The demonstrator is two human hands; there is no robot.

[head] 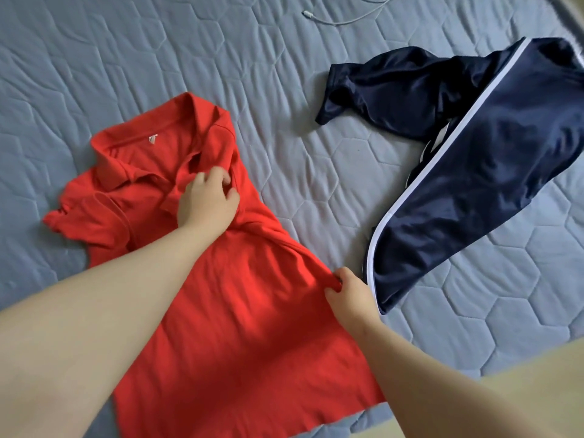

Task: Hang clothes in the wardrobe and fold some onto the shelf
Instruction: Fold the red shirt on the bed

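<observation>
A: Where's the red shirt?

B: Flat on the bed, collar away from the person. The left hand rests just below the collar, fingers curled and bunching the cloth.

A: And the right hand?

B: It pinches the shirt's side edge between thumb and fingers. Just beyond it lies a navy jacket with white piping. A white cable lies far past both hands.
</observation>
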